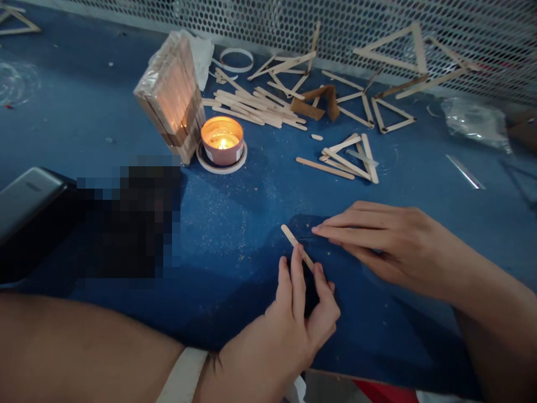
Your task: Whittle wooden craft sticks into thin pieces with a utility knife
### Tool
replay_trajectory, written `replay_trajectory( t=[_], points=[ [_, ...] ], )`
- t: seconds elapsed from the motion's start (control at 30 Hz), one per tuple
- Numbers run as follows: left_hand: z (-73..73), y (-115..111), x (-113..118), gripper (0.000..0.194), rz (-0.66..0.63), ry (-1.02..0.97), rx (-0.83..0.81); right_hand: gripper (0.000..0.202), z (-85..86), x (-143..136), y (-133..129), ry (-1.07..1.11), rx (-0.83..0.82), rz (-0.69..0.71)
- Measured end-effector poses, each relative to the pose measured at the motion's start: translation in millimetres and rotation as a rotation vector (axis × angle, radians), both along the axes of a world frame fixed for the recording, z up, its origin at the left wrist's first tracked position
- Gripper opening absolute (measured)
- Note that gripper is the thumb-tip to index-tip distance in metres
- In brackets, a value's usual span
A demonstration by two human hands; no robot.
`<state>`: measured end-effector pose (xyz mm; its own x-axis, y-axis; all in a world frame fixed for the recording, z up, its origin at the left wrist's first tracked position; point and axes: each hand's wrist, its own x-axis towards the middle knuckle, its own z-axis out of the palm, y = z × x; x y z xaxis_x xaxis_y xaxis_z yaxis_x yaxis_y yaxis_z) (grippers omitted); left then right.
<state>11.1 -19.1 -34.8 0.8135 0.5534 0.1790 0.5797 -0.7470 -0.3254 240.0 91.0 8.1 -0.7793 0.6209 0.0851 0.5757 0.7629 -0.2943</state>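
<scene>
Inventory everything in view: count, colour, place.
Table: one, blue, throughout
Perforated panel: one, grey, back
Stick bundle: one, brown, back left
White material: one, white, behind bundle
Lit candle: one, pinkish tin, on whitish base
Ring: one, white, back
Loose sticks: many, pale, back centre
Stick frames: several, pale, back, mostly right
Bent strip: one, brown, amid frames
Clear plastic: at least two, transparent, right
Unidentified object: one, grey-black, left edge
Red item: one, red, bottom
Held stick: one, pale, front centre
Wristband: one, white, front left
Left hand: one, bare, front, holding stick
Right hand: one, bare, right, grip unclear
</scene>
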Motion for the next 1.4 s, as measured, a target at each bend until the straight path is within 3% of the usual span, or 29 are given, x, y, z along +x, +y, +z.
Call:
replay_trajectory(
  t=[0.53,0.7,0.87,1.1,1.4],
  points=[
    [-0.3,0,2,0.046,0.011,-0.017,0.006,0.031,4.0,-4,-9,-0.046,0.106,-0.003],
    [3.1,3,0,0.045,-0.002,-0.003,0.007,0.021,-1.8,-9,-12,-0.033,0.255,0.021],
    [-1.3,3,-1,0.044,-0.034,-0.032,0.007,0.025,-9.7,-9,-11,-0.044,0.377,0.072],
    [-5.9,-1,3,0.048,0.008,-0.037,-0.033,0.023,-12.2,-20,-13,0.004,0.381,0.127],
    [-1.8,1,-1,0.047,0.007,0.009,-0.015,0.027,-10.6,-13,-12,0.008,0.371,0.062]
  ],
)
